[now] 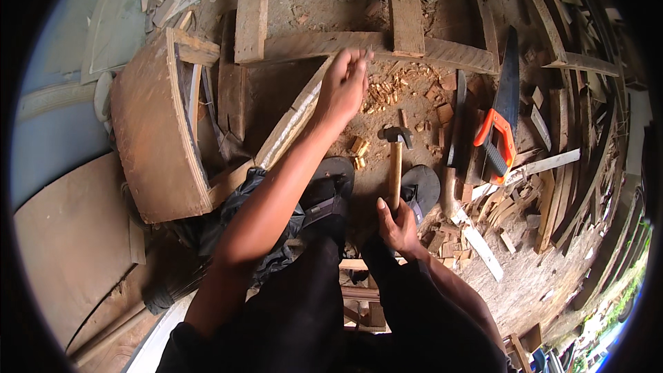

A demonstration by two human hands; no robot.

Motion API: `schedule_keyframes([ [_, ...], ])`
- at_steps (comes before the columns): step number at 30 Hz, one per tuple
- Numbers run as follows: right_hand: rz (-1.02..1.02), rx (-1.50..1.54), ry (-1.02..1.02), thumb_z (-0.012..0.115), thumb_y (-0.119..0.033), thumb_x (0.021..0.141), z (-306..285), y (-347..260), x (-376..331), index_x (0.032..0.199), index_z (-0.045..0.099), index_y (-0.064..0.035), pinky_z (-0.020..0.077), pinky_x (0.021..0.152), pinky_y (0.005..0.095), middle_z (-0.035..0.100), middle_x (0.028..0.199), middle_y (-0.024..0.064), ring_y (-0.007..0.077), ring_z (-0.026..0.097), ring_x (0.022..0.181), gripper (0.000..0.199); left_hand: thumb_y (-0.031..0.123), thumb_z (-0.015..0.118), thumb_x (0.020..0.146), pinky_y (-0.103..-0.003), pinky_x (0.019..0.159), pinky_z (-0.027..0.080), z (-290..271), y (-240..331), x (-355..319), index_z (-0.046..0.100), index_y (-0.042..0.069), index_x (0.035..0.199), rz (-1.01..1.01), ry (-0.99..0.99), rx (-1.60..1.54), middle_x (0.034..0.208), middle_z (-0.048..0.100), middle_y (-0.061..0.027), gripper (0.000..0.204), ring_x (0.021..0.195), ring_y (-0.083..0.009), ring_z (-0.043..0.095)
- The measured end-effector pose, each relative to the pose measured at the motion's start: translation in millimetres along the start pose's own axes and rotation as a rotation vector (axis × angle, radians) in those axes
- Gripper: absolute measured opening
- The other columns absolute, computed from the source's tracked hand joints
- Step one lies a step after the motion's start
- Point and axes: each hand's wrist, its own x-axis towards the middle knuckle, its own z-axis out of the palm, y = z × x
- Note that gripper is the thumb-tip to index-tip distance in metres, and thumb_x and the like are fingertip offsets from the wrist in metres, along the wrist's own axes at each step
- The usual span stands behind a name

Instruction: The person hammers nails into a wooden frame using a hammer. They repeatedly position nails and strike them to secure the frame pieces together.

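My right hand (399, 229) is wrapped round the wooden handle of a hammer (395, 173), low and between my knees. The dark hammer head points away from me, above the ground between my feet. Farther forward, my left hand (345, 84) is raised near a wooden frame (324, 45). Its fingers are pinched together at the frame's near rail. Whatever small thing sits at the fingertips is too small to make out. Just right of that hand, many small wood chips (388, 93) are scattered on the dirt.
At the right lie a handsaw with an orange handle (494, 141) and a long dark blade with a wooden handle (452, 166). A curved plywood piece (155, 131) stands at the left. Wood scraps (511, 211) litter the ground. My sandalled feet (420, 186) are close to the hammer.
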Motion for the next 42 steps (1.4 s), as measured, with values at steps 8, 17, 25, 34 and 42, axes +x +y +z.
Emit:
schedule_keyframes([
  [8,0.105,0.118,-0.012,0.06,-0.039,0.104,-11,-2,2,0.089,0.054,-0.0051,0.0369,0.051,0.027,0.049,0.067,-0.0029,0.0069,0.046,0.057,0.038,0.026,0.07,0.099,-0.024,0.073,0.051,30,2,85,0.072,0.005,0.108,0.153,-0.013,0.326,0.1,0.073,-0.0018,0.023,0.084,-0.0071,0.065],
  [17,0.151,0.202,-0.058,0.061,-0.032,0.105,-10,-4,8,0.091,0.053,-0.0061,0.034,0.047,0.0259,0.048,0.065,-0.0038,0.005,0.045,0.053,0.031,0.02,0.073,0.096,-0.022,0.066,0.048,30,-23,95,0.074,0.006,0.107,0.275,-0.06,0.307,0.086,0.071,0.002,0.017,0.074,-0.0028,0.059],
  [25,0.135,0.169,-0.028,0.061,-0.037,0.105,-9,-3,8,0.091,0.053,-0.0053,0.0333,0.048,0.0256,0.048,0.065,-0.004,0.0054,0.045,0.053,0.035,0.019,0.072,0.096,-0.023,0.062,0.044,31,-20,90,0.074,0.005,0.105,0.262,-0.045,0.395,0.079,0.068,0.006,0.017,0.068,-0.002,0.052],
  [34,0.128,0.154,-0.006,0.054,-0.044,0.106,-11,4,10,0.091,0.053,-0.0059,0.0364,0.049,0.0266,0.049,0.067,-0.0029,0.0059,0.046,0.057,0.041,0.02,0.07,0.097,-0.025,0.069,0.05,31,-22,87,0.073,0.005,0.105,0.364,-0.063,0.508,0.086,0.072,-0.0025,0.018,0.079,-0.0072,0.065],
  [42,-0.187,0.145,0.14,0.037,-0.05,0.109,-56,-134,62,0.088,0.053,-0.0039,0.0371,0.048,0.0277,0.05,0.063,-0.0007,0.008,0.048,0.055,0.054,0.018,0.071,0.096,-0.033,0.076,0.056,29,-29,90,0.074,0.002,0.103,0.601,-0.046,0.524,0.096,0.074,-0.011,0.017,0.087,-0.0241,0.073],
])
